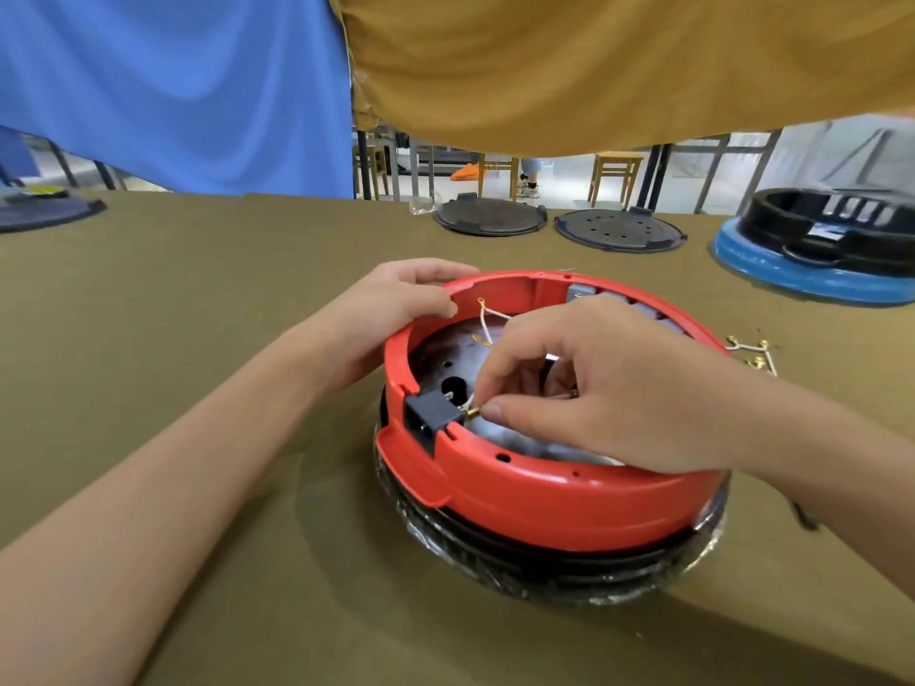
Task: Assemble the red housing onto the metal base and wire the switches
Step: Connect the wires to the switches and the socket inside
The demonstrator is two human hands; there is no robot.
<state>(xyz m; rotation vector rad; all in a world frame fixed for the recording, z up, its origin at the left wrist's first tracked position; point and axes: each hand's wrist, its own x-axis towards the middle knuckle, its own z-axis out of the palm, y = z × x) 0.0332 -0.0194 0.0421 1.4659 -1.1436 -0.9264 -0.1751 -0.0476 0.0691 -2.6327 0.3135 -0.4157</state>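
An olive-brown table fills most of the room in front of me. At its far edge lie two dark round lids side by side, the right one dotted with small holes. Just left of them sits a scrap of clear plastic. Far right stands a blue-rimmed unit with a black top. Another dark lid shows at the far left edge. Above hang a blue cloth and a mustard-yellow cloth, touching each other. Beyond them stand wooden stools, and an orange object lies behind.
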